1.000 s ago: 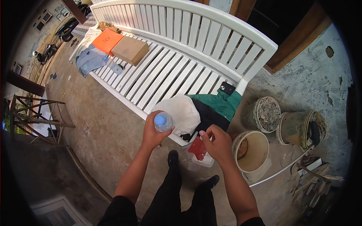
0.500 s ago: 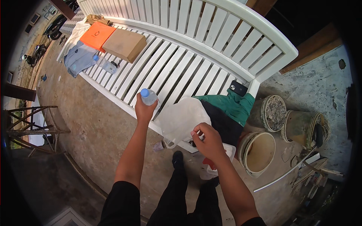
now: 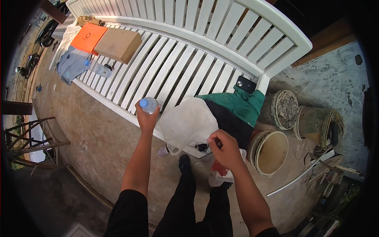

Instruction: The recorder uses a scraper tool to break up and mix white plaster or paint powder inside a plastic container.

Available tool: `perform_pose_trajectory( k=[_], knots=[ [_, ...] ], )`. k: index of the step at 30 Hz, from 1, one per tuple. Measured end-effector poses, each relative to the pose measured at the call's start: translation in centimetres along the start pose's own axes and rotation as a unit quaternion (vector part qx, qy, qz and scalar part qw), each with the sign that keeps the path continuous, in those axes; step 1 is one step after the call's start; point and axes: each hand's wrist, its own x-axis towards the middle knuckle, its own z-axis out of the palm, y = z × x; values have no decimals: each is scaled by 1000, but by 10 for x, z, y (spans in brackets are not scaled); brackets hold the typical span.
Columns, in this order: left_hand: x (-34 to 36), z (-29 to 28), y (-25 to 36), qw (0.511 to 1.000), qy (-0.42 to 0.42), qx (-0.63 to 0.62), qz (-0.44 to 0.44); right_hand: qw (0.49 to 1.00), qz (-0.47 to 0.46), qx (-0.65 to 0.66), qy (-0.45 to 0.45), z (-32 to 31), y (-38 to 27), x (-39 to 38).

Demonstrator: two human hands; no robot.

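Note:
My left hand (image 3: pixel 147 117) is wrapped round a small clear water bottle (image 3: pixel 150 106) with a blue cap, held upright at the bench's front edge. A whitish plastic bag (image 3: pixel 188 120) lies puffed out on the front of the white slatted bench (image 3: pixel 173 67), one loop handle hanging over the edge. At the bag's lower right side my right hand (image 3: pixel 226 149) is closed, thumb and forefinger pinched at its rim; the exact grip is partly hidden. Behind the bag lie black cloth (image 3: pixel 233 117) and green cloth (image 3: pixel 237 102).
A black phone (image 3: pixel 246 84) rests by the green cloth. Farther left are a cardboard box (image 3: pixel 118 44), an orange bag (image 3: pixel 87 37), grey cloth (image 3: pixel 71 63) and another bottle (image 3: pixel 100 69). Buckets (image 3: pixel 272 152) stand right; a white container (image 3: pixel 216 180) sits by my feet.
My view has shifted slightly, so the bench items sit farther left. My right hand has moved a little right along the bag's edge. The bottle stays in my left hand, tilted slightly differently.

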Motion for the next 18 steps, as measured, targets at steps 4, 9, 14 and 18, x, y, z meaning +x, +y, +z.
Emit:
perform_pose_trajectory(
  k=[4,9,14,18],
  knots=[
    [-2,-2,-5,1000,-12,-21,-10,1000,4,5,-8,0,-2,-4],
    [-12,-12,-5,999,-23,-26,0,1000,3,1,1,-6,2,-8],
    [-89,-49,26,998,9,-66,-17,999,17,-7,29,-37,18,-21],
    [-197,-61,47,986,-40,-126,-105,993,-28,-113,-21,-58,43,-34]
  ],
)
